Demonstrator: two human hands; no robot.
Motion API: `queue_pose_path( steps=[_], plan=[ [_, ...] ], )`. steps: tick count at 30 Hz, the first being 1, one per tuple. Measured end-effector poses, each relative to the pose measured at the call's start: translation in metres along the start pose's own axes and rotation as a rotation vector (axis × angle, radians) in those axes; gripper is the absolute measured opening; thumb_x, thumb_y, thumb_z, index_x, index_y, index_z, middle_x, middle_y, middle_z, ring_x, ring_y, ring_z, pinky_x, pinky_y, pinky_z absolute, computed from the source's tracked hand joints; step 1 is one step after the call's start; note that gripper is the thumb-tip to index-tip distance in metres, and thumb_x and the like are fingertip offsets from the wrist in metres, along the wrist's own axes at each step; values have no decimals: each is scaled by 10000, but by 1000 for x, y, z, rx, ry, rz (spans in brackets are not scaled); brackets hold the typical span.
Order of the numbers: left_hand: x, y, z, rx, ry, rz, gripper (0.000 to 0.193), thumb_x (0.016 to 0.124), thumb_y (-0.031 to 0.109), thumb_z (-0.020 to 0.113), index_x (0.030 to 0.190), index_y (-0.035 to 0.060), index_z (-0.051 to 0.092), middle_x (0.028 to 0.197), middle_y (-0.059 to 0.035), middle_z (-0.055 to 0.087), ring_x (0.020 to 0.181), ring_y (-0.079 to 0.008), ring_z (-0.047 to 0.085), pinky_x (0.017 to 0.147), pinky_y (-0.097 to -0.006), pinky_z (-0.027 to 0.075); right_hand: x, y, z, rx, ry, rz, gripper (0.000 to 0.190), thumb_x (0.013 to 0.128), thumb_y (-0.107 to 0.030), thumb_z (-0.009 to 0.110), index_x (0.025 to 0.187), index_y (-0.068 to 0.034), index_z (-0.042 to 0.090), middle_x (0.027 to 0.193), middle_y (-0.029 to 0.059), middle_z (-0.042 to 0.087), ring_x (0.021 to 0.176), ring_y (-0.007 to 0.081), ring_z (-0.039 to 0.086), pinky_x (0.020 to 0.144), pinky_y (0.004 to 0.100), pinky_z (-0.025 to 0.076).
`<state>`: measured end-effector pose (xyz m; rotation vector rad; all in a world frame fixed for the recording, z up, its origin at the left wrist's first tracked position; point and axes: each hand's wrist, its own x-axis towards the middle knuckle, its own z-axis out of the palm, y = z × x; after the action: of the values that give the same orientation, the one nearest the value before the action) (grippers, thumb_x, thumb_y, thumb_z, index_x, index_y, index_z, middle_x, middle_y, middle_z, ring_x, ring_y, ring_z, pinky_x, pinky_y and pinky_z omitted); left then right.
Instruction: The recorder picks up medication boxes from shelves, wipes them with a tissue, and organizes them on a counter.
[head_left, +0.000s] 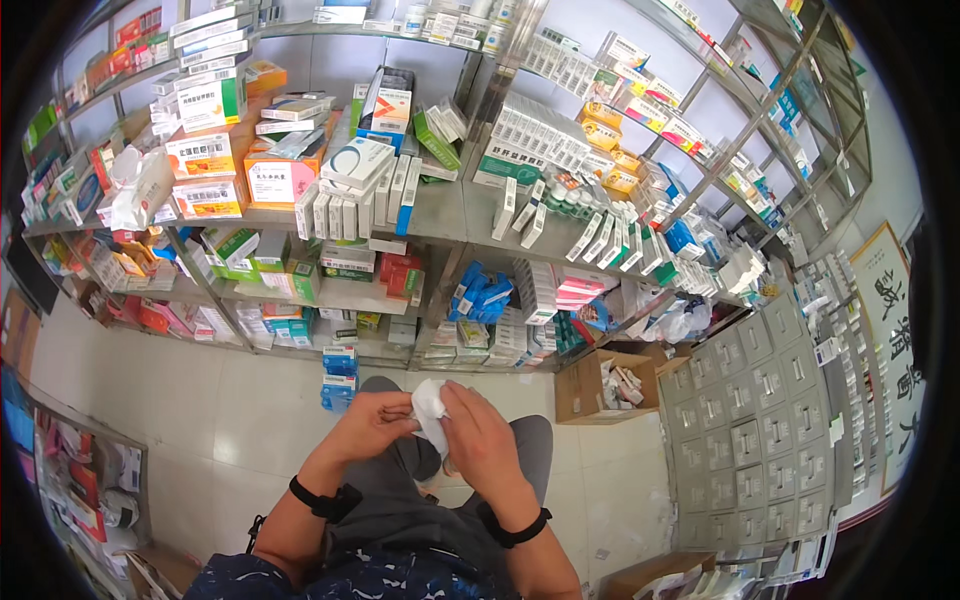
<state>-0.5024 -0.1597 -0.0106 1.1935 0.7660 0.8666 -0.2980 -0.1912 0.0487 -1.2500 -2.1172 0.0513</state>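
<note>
A crumpled white tissue or wipe (430, 406) is held between my two hands, above my lap. My right hand (480, 442) lies along its right side with the fingers pressed to it. My left hand (373, 425), fingers curled, pinches its left edge. Beyond my knees, two stacked groups of blue-and-white boxes (340, 377) stand on the tiled floor (195, 442). In front of me the glass shelf (442, 221) carries many medicine boxes, among them a row of slim white boxes (352, 214) and a pack of wet wipes (142, 191) on the left.
An open cardboard box (581, 386) holding paper scraps stands on the floor to the right. Beside it rises a grey cabinet of small drawers (746, 442). Shelving (90, 480) with packages is at the lower left. A framed calligraphy panel (885, 352) hangs far right.
</note>
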Motion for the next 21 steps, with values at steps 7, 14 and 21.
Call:
queue_pose_path(
  steps=[7,14,21],
  plan=[
    [3,13,-6,-58,115,-42,354,928,-50,655,1282,-46,627,1133,-120,720,1036,-179,699,858,-308,616,-25,28,-21,5,122,228,309,868,-8,682,1177,3,673,1121,182,707,985,361,695,862,397,561],
    [-2,12,-8,-153,127,7,404,929,-46,657,1328,-46,593,1189,-149,709,1054,-207,700,865,-330,622,-10,12,-10,283,309,428,233,936,-63,646,1151,9,700,1047,197,727,889,326,729,797,371,562],
    [-1,18,-11,-180,169,19,423,931,-49,651,1347,-55,577,1212,-168,701,1061,-215,701,876,-334,620,-19,7,3,298,250,540,245,949,-91,633,1167,-5,704,1013,210,729,912,332,734,799,364,556]
  ],
)
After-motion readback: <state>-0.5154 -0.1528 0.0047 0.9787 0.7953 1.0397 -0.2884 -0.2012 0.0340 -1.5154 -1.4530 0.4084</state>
